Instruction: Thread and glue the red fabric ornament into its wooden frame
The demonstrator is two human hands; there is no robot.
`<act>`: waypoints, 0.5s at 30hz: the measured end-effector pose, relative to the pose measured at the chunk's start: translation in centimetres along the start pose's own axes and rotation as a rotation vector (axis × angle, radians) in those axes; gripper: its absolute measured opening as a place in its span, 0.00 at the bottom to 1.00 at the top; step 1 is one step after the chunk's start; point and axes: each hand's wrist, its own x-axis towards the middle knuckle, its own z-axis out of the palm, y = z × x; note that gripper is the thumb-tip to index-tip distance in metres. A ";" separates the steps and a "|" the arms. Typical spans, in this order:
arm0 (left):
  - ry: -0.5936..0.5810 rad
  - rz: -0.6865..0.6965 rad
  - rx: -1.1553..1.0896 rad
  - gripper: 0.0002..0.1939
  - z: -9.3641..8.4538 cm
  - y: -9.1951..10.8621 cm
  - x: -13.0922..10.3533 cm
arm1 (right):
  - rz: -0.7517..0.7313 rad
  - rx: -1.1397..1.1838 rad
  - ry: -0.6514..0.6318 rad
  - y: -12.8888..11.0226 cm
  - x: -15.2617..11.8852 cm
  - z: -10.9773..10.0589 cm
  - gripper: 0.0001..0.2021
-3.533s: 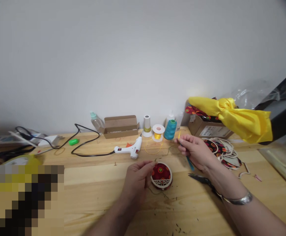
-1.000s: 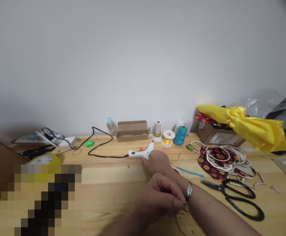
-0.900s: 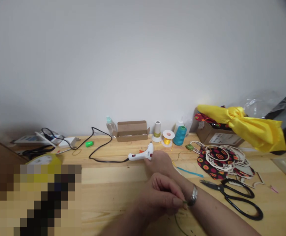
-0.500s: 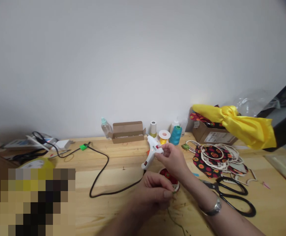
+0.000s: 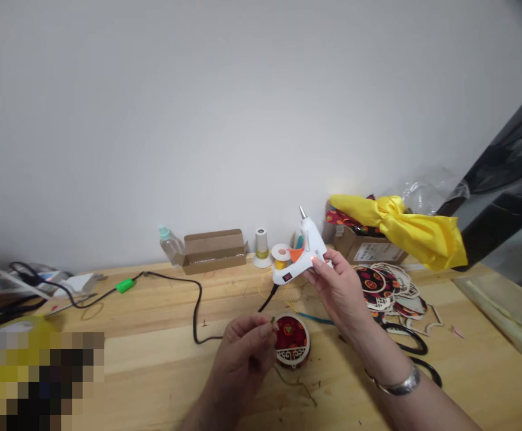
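Note:
My right hand is closed round the body of a white hot glue gun, held above the table with its metal nozzle pointing up. An orange trigger shows on its left side. My left hand pinches the end of a thin green cord, whose tail hangs down over the table. Just right of the left fingertips lies a round ornament with dark red patterned fabric and a pale fretwork piece along its lower part. The left fingers partly cover its edge.
Behind stand a clear bottle, an open cardboard box and thread spools. Black scissors and fretwork pieces lie right. Yellow fabric drapes over a carton. A black cable crosses the left side.
The glue gun has been lifted off the table and turned nozzle up in my right hand. My left hand has moved left, uncovering the round ornament. The view has shifted slightly.

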 end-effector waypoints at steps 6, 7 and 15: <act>0.105 0.118 -0.038 0.05 0.1 0.4 0.4 | 0.008 0.017 -0.031 0.2 -0.4 0.1 0.11; 0.107 0.126 -0.045 0.05 0.2 0.5 0.4 | 0.016 0.029 -0.057 0.2 -0.4 0.2 0.11; 0.071 0.106 -0.046 0.04 0.3 0.0 0.3 | 0.031 0.215 -0.170 0.8 -0.3 1.9 0.14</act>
